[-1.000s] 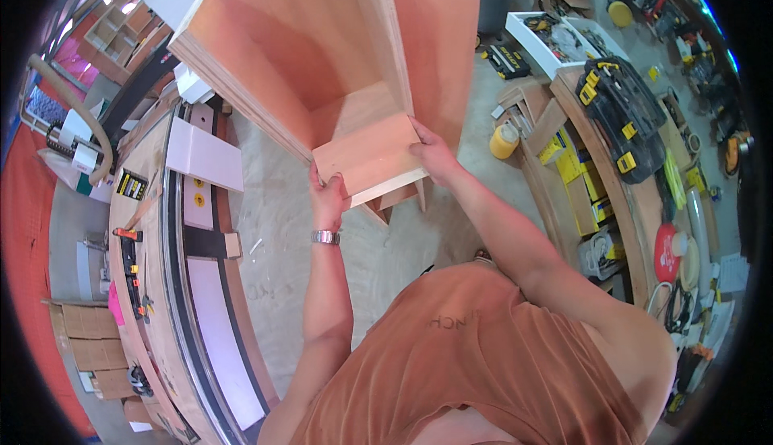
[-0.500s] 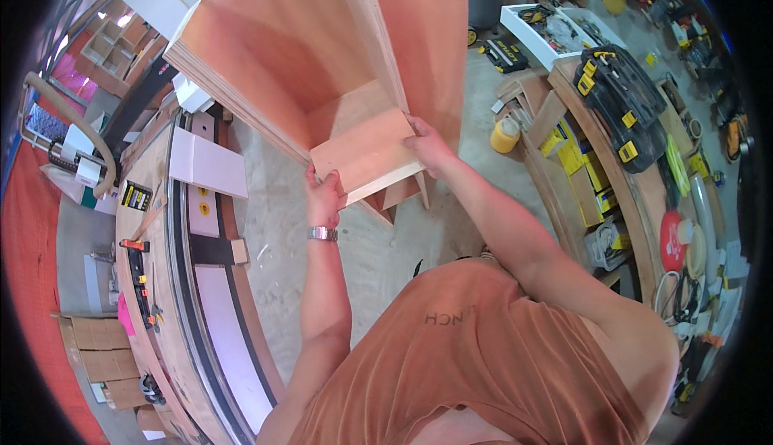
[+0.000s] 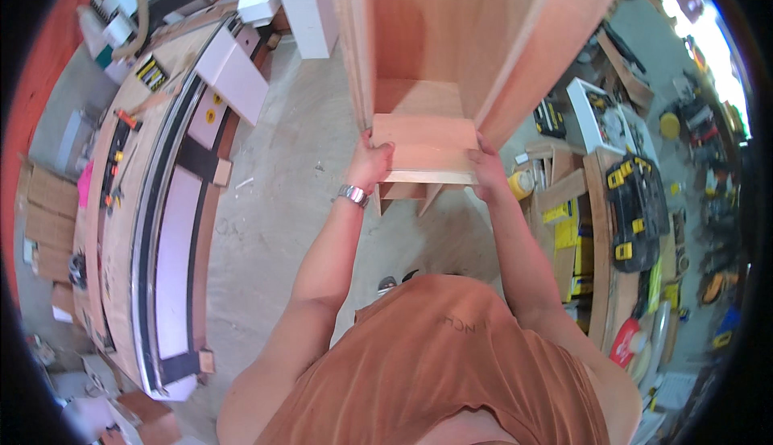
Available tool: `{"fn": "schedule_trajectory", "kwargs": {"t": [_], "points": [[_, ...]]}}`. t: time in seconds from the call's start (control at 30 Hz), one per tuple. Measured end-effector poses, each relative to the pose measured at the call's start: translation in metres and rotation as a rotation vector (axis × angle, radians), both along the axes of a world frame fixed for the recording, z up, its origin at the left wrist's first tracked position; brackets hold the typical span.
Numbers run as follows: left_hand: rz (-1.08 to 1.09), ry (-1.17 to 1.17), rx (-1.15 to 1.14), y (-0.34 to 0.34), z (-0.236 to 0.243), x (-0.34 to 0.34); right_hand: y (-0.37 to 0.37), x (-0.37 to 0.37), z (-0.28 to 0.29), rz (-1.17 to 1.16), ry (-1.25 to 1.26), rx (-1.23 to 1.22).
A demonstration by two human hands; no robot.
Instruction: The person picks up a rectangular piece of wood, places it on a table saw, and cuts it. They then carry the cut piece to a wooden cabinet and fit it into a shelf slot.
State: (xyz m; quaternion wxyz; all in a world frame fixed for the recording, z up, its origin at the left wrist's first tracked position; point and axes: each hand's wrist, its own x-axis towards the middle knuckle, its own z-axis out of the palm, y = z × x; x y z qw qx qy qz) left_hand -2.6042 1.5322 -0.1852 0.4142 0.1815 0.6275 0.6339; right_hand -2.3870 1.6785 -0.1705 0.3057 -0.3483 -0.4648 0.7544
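Observation:
A small plywood board (image 3: 424, 133) lies across the front of a tall, open plywood cabinet (image 3: 415, 35), between its two side panels. My left hand (image 3: 371, 163) grips the board's left end, thumb on top, at the foot of the left side panel. At the other end my right hand (image 3: 488, 170) holds the board by its right edge, close to the right side panel. The fingers under the board are hidden. Below the board's pale front edge, short wooden legs or dividers show.
To the left runs a long workbench (image 3: 121, 203) with hand tools and a white panel (image 3: 232, 75) jutting from it. On the right a wooden bench (image 3: 600, 244) carries a black and yellow tool case (image 3: 632, 212). A yellow bottle (image 3: 522, 184) stands near my right hand.
My view has turned, so the cabinet now stands more squarely in front of me. Both hands still hold the board, which looks level where it was slanted before.

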Motion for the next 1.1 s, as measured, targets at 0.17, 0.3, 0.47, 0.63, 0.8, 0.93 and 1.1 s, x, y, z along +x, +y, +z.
{"fn": "schedule_trajectory", "kwargs": {"t": [0.17, 0.3, 0.47, 0.63, 0.8, 0.93, 1.1], "points": [[0.085, 0.116, -0.162, -0.004, -0.039, 0.018, -0.005, 0.0, -0.041, -0.078, -0.159, 0.103], [0.153, 0.347, 0.015, -0.007, -0.046, 0.032, -0.01, 0.017, -0.05, -0.061, 0.066, 0.083], [0.103, 0.221, -0.014, -0.003, -0.023, 0.023, -0.003, 0.013, -0.039, -0.046, 0.078, 0.077], [0.136, 0.285, -0.016, -0.011, -0.025, 0.02, -0.015, 0.006, -0.035, -0.085, 0.059, 0.113], [0.138, 0.201, 0.099, -0.01, -0.032, 0.019, -0.013, 0.003, -0.025, -0.1, 0.035, 0.112], [0.127, 0.098, 0.14, -0.007, -0.03, 0.02, -0.007, 0.003, -0.02, -0.08, 0.102, 0.089], [0.088, 0.041, 0.117, -0.011, -0.027, 0.016, -0.013, 0.005, -0.016, -0.027, 0.111, 0.17]]}}
